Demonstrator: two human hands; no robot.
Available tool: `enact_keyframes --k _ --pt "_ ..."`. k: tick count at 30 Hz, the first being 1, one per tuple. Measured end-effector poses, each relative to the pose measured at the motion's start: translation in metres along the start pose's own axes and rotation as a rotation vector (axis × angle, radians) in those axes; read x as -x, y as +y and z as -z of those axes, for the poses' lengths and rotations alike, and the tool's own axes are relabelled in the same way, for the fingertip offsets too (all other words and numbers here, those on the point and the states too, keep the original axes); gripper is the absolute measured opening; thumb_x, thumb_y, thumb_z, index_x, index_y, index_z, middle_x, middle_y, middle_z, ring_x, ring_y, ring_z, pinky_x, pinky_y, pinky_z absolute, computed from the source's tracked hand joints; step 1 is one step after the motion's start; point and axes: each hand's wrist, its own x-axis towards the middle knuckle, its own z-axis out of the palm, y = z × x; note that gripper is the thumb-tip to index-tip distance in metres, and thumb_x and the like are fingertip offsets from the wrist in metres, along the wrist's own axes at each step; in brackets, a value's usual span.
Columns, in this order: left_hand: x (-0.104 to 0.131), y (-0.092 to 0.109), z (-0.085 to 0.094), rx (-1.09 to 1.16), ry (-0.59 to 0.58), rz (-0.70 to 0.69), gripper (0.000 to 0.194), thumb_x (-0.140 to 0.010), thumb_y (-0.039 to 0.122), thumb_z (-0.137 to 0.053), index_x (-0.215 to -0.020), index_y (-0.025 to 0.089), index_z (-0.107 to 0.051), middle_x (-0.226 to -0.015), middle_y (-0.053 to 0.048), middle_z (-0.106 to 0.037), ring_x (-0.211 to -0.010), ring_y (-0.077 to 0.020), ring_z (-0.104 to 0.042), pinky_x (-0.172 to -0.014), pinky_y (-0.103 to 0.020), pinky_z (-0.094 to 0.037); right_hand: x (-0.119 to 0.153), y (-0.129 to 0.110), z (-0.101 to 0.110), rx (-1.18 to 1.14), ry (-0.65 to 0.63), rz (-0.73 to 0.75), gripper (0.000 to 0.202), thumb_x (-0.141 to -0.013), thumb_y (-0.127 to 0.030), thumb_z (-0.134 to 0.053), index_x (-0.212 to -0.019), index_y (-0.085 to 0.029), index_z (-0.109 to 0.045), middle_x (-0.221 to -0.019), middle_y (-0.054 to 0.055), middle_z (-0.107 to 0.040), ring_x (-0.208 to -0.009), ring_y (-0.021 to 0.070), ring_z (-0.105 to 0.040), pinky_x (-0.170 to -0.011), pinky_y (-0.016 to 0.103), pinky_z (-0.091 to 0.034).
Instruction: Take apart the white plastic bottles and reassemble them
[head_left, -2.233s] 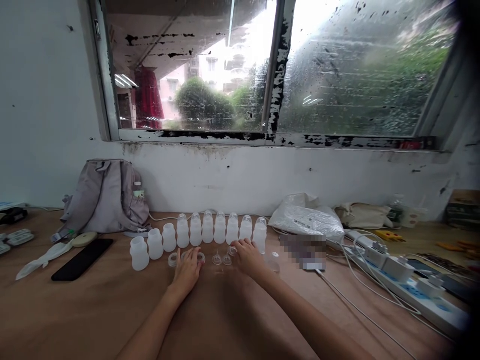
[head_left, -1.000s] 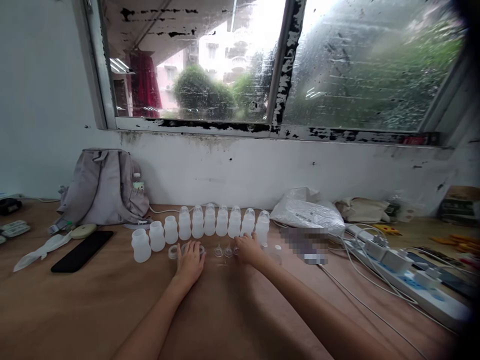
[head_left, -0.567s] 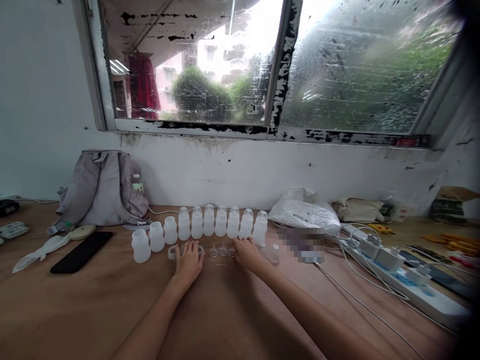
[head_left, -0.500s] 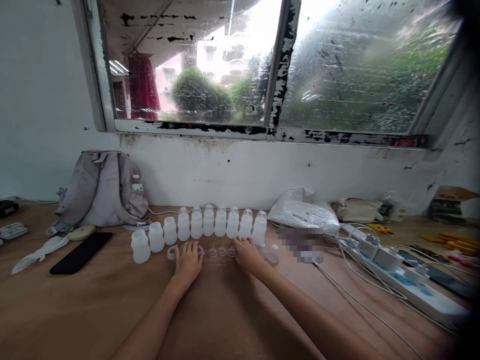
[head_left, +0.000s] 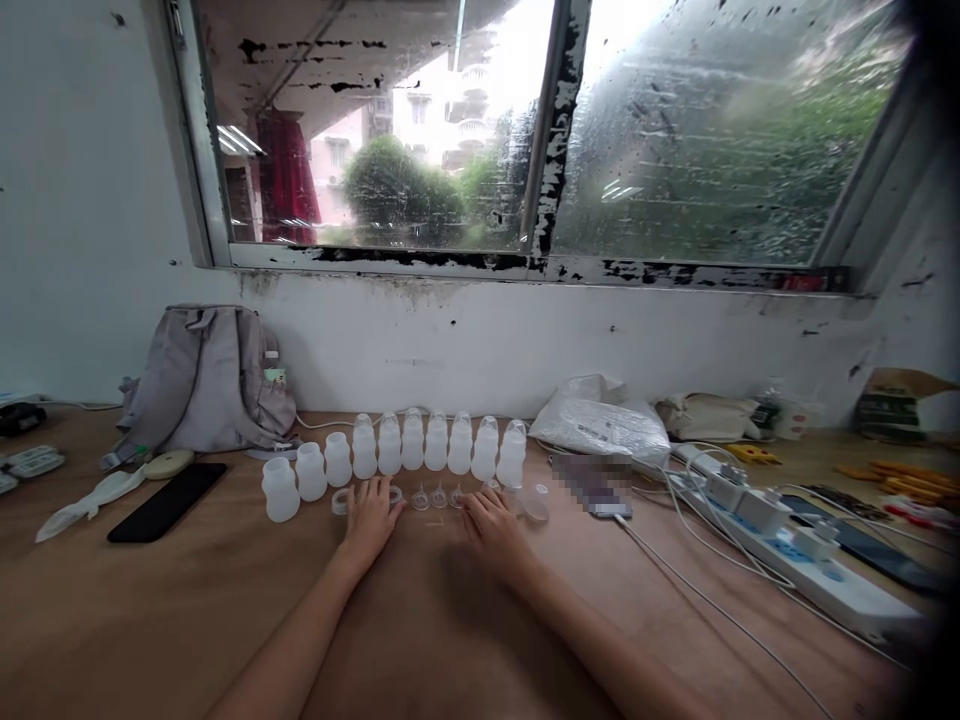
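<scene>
Several white baby bottles stand upright in a curved row. The uncapped bottles (head_left: 280, 492) are at the left end; the rest, such as the capped bottle (head_left: 412, 440), carry clear domed tops. My left hand (head_left: 369, 522) lies palm down with its fingers stretched over white collar rings (head_left: 340, 502), partly hidden beneath it. My right hand (head_left: 493, 530) rests on the table, fingers loosely extended beside the clear bottle teats (head_left: 438, 496) and partly covering small parts. Just right of it lies a translucent round piece (head_left: 535, 503). Nothing is visibly gripped in either hand.
A grey backpack (head_left: 202, 385) leans on the wall at left, near a black phone (head_left: 169, 502). Toward the right are a clear plastic bag (head_left: 600, 425), a phone on a cable (head_left: 600, 488) and a power strip (head_left: 817, 570) with plugs and trailing cords.
My right hand has shifted slightly down toward me, away from the bottles. The left hand stays over the rings. The whole view has moved a little.
</scene>
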Motion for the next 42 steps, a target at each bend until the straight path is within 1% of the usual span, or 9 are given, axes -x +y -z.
enact_keyframes --k 4,8,12,17,22,24,29,34,42 --pt "-0.001 -0.002 0.002 -0.004 0.002 0.016 0.038 -0.08 0.04 -0.044 -0.112 0.019 -0.048 -0.11 -0.01 -0.054 -0.103 -0.0259 -0.046 -0.092 -0.044 -0.029 0.011 -0.005 -0.006 -0.161 0.092 0.003 0.02 -0.084 -0.014 -0.037 -0.082 -0.018 -0.057 -0.076 0.004 -0.06 -0.077 0.0172 -0.05 -0.079 0.03 -0.034" --pt "-0.002 -0.009 0.005 -0.01 0.005 0.045 0.047 -0.076 0.049 -0.046 -0.113 0.021 -0.046 -0.115 -0.01 -0.052 -0.107 -0.0274 -0.043 -0.095 -0.049 -0.02 0.011 -0.012 -0.001 -0.297 0.164 0.007 0.021 -0.085 -0.016 -0.036 -0.081 -0.018 -0.057 -0.076 0.005 -0.062 -0.074 0.0172 -0.052 -0.076 0.031 -0.035" --pt "-0.002 -0.018 0.007 0.006 -0.042 0.064 0.05 -0.074 0.055 -0.044 -0.113 0.023 -0.046 -0.116 -0.01 -0.052 -0.108 -0.0275 -0.044 -0.095 -0.051 -0.019 0.012 -0.011 0.003 -0.324 0.167 0.012 0.02 -0.084 -0.015 -0.038 -0.08 -0.018 -0.057 -0.075 0.005 -0.062 -0.074 0.0175 -0.052 -0.075 0.031 -0.036" --pt "-0.004 -0.022 0.008 0.044 -0.109 0.057 0.048 -0.075 0.055 -0.041 -0.111 0.023 -0.047 -0.114 -0.01 -0.054 -0.107 -0.0254 -0.045 -0.094 -0.047 -0.022 0.014 0.002 0.0 -0.314 0.147 -0.104 0.019 -0.081 -0.013 -0.039 -0.08 -0.018 -0.057 -0.077 0.005 -0.062 -0.076 0.0187 -0.053 -0.073 0.03 -0.038" --pt "-0.006 -0.025 0.011 0.101 -0.109 0.012 0.046 -0.074 0.054 -0.045 -0.108 0.024 -0.048 -0.112 -0.007 -0.055 -0.108 -0.0244 -0.045 -0.093 -0.043 -0.025 0.014 0.004 -0.002 -0.335 0.153 -0.156 0.018 -0.078 -0.011 -0.041 -0.077 -0.018 -0.058 -0.075 0.004 -0.062 -0.075 0.0174 -0.053 -0.07 0.027 -0.04" --pt "-0.007 -0.026 0.013 0.12 -0.089 -0.014 0.045 -0.072 0.053 -0.049 -0.107 0.024 -0.049 -0.111 -0.006 -0.055 -0.107 -0.0239 -0.046 -0.092 -0.041 -0.027 0.014 0.004 -0.001 -0.321 0.133 -0.173 0.018 -0.077 -0.01 -0.042 -0.076 -0.018 -0.058 -0.072 0.003 -0.062 -0.073 0.0168 -0.053 -0.068 0.026 -0.039" --pt "-0.01 -0.029 0.024 0.155 -0.028 -0.05 0.04 -0.069 0.049 -0.055 -0.099 0.022 -0.052 -0.104 -0.006 -0.056 -0.1 -0.0245 -0.048 -0.087 -0.037 -0.033 0.015 0.006 -0.002 -0.238 0.014 -0.238 0.02 -0.071 -0.006 -0.043 -0.07 -0.018 -0.058 -0.069 0.002 -0.061 -0.07 0.0153 -0.054 -0.064 0.023 -0.038" --pt "-0.009 -0.039 0.034 0.215 -0.075 -0.11 0.025 -0.069 0.044 -0.057 -0.079 0.022 -0.055 -0.087 -0.003 -0.058 -0.087 -0.0212 -0.053 -0.078 -0.032 -0.039 0.016 0.01 -0.007 -0.24 -0.063 -0.275 0.02 -0.072 -0.008 -0.041 -0.074 -0.018 -0.059 -0.07 0.002 -0.063 -0.068 0.0143 -0.056 -0.062 0.021 -0.038" --pt "-0.007 -0.049 0.029 0.214 -0.098 -0.109 0.024 -0.069 0.045 -0.056 -0.072 0.021 -0.057 -0.084 -0.001 -0.055 -0.085 -0.0198 -0.053 -0.076 -0.031 -0.04 0.015 0.009 -0.006 -0.26 -0.078 -0.284 0.02 -0.072 -0.01 -0.041 -0.073 -0.018 -0.059 -0.068 0.002 -0.064 -0.064 0.0139 -0.057 -0.056 0.02 -0.036"
